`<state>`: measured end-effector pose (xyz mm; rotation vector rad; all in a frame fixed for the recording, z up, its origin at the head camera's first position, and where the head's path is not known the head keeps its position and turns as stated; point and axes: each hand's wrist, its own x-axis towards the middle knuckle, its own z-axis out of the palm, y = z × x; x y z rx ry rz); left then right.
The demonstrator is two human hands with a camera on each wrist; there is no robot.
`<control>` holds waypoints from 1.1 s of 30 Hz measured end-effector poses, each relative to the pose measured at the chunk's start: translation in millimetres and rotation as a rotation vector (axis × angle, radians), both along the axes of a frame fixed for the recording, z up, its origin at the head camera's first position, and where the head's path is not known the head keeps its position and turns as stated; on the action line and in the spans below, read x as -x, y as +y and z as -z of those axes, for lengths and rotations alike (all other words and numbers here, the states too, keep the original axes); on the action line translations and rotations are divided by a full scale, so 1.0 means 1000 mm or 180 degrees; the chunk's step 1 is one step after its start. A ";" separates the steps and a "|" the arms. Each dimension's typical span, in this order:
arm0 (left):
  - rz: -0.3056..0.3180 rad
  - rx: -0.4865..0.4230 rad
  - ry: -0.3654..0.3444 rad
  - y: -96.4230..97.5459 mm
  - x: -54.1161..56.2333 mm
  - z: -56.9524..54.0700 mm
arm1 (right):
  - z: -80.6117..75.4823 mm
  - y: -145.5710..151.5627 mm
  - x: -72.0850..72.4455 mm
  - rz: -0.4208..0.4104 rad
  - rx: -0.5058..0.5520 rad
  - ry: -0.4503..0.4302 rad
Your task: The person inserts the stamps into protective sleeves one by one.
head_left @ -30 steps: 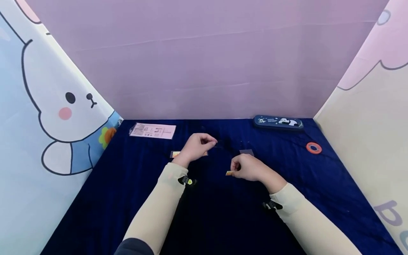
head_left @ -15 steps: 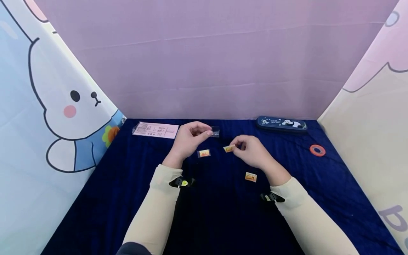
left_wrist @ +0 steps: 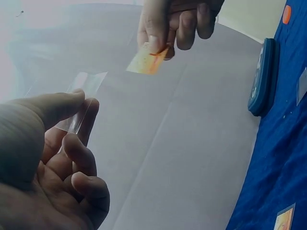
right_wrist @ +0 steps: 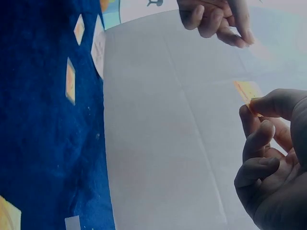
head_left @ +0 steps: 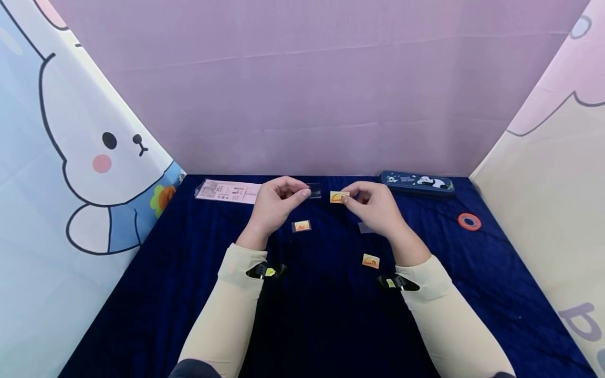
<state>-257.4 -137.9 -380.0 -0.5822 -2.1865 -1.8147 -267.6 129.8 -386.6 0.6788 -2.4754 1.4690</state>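
My left hand point(head_left: 279, 202) pinches a small clear plastic sleeve point(left_wrist: 96, 86) between thumb and forefinger, above the far part of the table. Facing it across a short gap, my right hand point(head_left: 375, 207) holds a small yellow-and-orange stamp point(head_left: 336, 197) by one edge. Sleeve and stamp are apart, at nearly the same height. Below them a sleeved stamp point(head_left: 301, 226) lies on the blue cloth. Another bare stamp point(head_left: 371, 261) lies nearer me, below the right hand. A second clear sleeve point(head_left: 365, 228) is partly covered by that hand. The right wrist view shows one more small stamp point(right_wrist: 79, 28).
A pink printed sheet point(head_left: 231, 191) lies at the back left, partly behind my left hand. A dark blue panda pencil case point(head_left: 418, 182) is at the back right. An orange tape roll point(head_left: 469, 221) rests on the right. Fabric walls enclose the table.
My right hand has picked up a stamp, lifting it forward to the sleeve's height and uncovering another on the cloth. My left hand has moved slightly back and left, still holding the sleeve.
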 end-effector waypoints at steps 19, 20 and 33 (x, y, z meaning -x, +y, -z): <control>-0.0222 0.0122 -0.0090 0.011 0.001 0.001 | -0.035 -0.010 -0.033 -0.0001 0.0754 0.0293; -0.0240 0.0122 -0.0094 0.011 0.001 0.001 | -0.037 -0.011 -0.034 -0.0009 0.0766 0.0319; -0.0120 0.0162 -0.0065 0.011 -0.001 0.003 | -0.033 -0.013 -0.033 -0.0061 0.1051 0.0347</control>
